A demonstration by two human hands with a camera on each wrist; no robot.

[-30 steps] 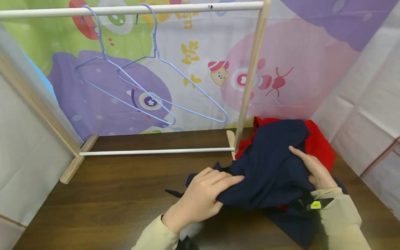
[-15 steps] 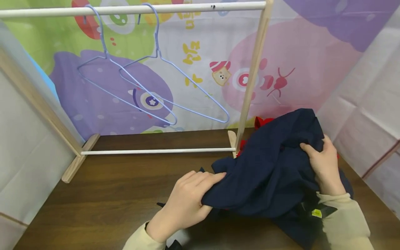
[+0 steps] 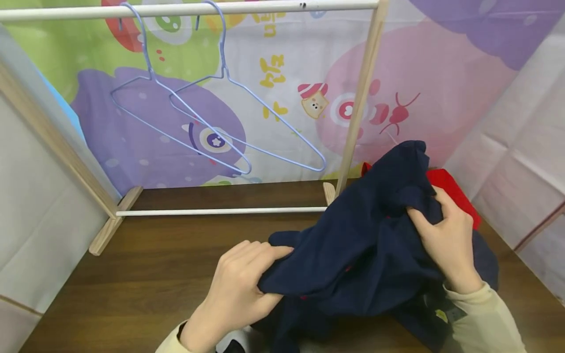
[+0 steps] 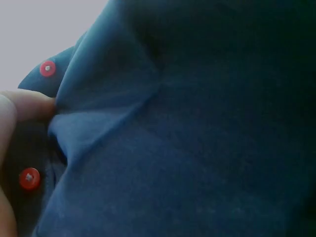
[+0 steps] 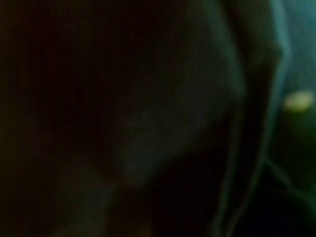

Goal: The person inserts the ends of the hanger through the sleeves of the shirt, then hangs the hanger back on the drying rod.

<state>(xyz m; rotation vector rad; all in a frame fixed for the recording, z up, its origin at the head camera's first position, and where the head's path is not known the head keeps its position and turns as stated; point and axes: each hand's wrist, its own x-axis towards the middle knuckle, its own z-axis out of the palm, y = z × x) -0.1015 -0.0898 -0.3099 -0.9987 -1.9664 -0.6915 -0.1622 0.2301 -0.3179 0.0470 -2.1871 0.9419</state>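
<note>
A navy shirt is held up between both hands in the head view, bunched and hanging in folds. My left hand pinches its left edge between thumb and fingers. On the other side, my right hand grips a gathered part of the cloth, thumb on top. The left wrist view shows red buttons along the shirt's edge, near a fingertip. Dark, blurred cloth fills the right wrist view and hides the right fingers there.
Two light-blue hangers hang from the white rail of a wooden rack. Red cloth lies behind the shirt at the right. A printed curtain closes off the back of the brown table.
My left hand has drawn its edge of the shirt left and toward me. The right hand has shifted its hold, and the shirt's upper part now stands higher, uncovering some red cloth.
</note>
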